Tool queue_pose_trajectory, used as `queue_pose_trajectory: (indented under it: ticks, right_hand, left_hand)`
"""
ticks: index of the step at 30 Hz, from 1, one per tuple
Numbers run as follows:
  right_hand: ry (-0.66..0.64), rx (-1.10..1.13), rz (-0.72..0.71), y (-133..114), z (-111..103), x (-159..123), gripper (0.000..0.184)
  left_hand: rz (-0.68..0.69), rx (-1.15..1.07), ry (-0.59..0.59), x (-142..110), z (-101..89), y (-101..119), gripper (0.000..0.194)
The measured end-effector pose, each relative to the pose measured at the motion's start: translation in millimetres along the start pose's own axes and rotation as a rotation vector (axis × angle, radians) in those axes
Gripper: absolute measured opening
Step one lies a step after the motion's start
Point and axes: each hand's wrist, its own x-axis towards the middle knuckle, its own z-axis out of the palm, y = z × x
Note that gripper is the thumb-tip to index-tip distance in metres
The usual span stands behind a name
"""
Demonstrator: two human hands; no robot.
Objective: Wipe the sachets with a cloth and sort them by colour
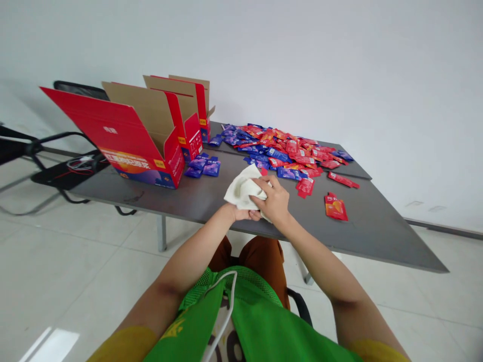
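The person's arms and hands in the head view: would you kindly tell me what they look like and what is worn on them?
The left hand and right hand are bare, with no gloves or watches showing. The forearms are bare too, and each upper arm disappears into a short yellow sleeve.

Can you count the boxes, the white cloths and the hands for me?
Open red cardboard boxes: 3
White cloth: 1
Hands: 2, the left hand and the right hand
Total: 6
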Motion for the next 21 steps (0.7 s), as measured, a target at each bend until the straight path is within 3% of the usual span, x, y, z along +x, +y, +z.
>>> queue_pose_trajectory:
  ticks: [3, 7, 9, 15, 18, 21]
  right_hand:
    - [0.132, 0.096, 0.112, 14, -10, 25, 0.04]
    - [0.221, 0.22, 0.183, 40, -17, 52, 0.039]
    - [0.17, 0.229, 0.202, 47, -14, 55, 0.039]
    - [-0.202, 0.127, 0.225, 35, 22, 40, 0.03]
    - [-0.248, 0.194, 0.184, 31, 31, 34, 0.028]
    - [-0.245, 0.285, 0.066, 27, 28, 24, 0.026]
  left_hand:
    - [-0.155, -0.037, -0.227, 1, 5.6, -1, 0.045]
    - [-0.117, -0.174, -0.335, -4, 12.5, 2, 0.069]
    - [-0.127, -0.186, -0.319, -4, 10.1, 4, 0.078]
    - [-0.018, -0.278, -0.252, 16, -9.9, 9, 0.09]
    - [0.12, -0.38, -0.211, 22, -14.0, 13, 0.089]
    - [0.27, -0.378, -0.035, 22, -17.1, 16, 0.077]
